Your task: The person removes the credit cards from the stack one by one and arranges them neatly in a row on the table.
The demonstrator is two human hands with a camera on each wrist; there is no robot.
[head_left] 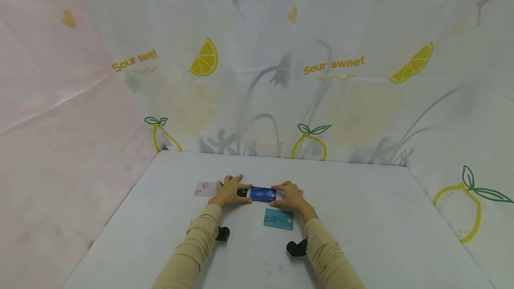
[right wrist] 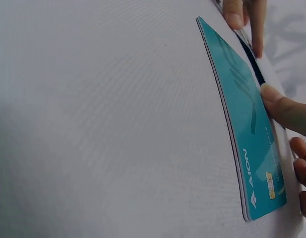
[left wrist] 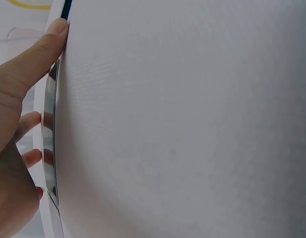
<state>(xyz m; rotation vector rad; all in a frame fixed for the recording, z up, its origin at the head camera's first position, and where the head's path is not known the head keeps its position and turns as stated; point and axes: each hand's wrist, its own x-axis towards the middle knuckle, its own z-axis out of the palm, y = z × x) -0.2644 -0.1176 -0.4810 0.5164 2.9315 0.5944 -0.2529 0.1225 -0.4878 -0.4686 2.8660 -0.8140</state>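
Observation:
A dark blue card point(head_left: 261, 194) marked VIP lies on the white table between the two hands. At its left end, my left hand point(head_left: 228, 192) holds its long edges between thumb and index finger, and the palm arches over a black card point(head_left: 242, 193). My right hand point(head_left: 292, 197) pinches the right end of the blue card the same way. In the right wrist view, the right thumb point(right wrist: 273, 94) meets the near edge of the blue card. A teal card point(head_left: 278, 219) lies nearer, below the right hand. Left of the left hand sits a pink floral card point(head_left: 204, 188), partly hidden.
The white table point(head_left: 160, 235) runs back to a hanging cloth point(head_left: 257, 101) printed with lemons, with more cloth at both sides. Black wrist pieces point(head_left: 297, 248) stick out from both sleeves over the table.

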